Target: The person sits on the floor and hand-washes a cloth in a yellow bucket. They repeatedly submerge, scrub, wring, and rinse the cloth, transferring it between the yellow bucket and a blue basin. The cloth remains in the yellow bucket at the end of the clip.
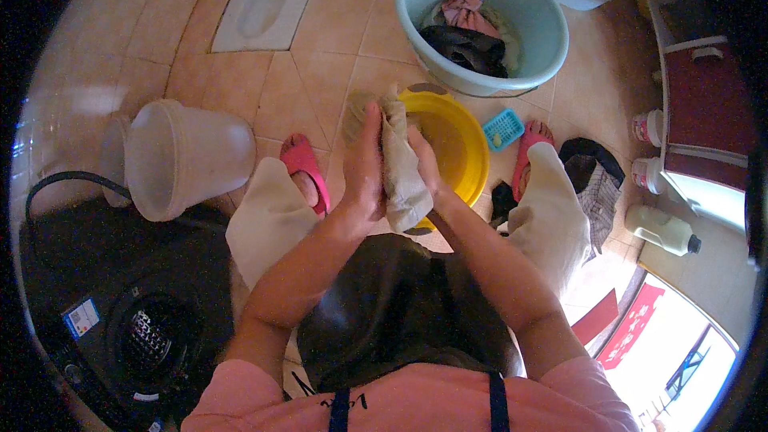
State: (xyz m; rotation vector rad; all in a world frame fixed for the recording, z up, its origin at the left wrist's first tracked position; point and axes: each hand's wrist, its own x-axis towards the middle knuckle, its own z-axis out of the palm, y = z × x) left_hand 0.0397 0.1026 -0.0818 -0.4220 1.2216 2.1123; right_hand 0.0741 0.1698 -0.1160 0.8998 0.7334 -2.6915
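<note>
A folded beige cloth (401, 174) stands on edge between my two palms. My left hand (363, 171) lies flat along its left side, fingers pointing away from me. On the other side my right hand (427, 162) presses against it, partly hidden behind the fabric. More beige fabric, blurred, shows to the left of my left fingertips. Beneath and to the right of the hands sits a yellow basin (474, 150) holding cloudy water. A blue soap dish (503, 129) with a small pale piece, perhaps soap, is just right of the basin.
A large light-blue tub (555, 48) holds pink and dark clothes. At left are a white plastic bucket (204, 159) and a dark front-loading washing machine (72, 264). A squat toilet (258, 6) is set in the tiled floor. Checked cloth (600, 201) and a plastic jug (660, 229) lie right.
</note>
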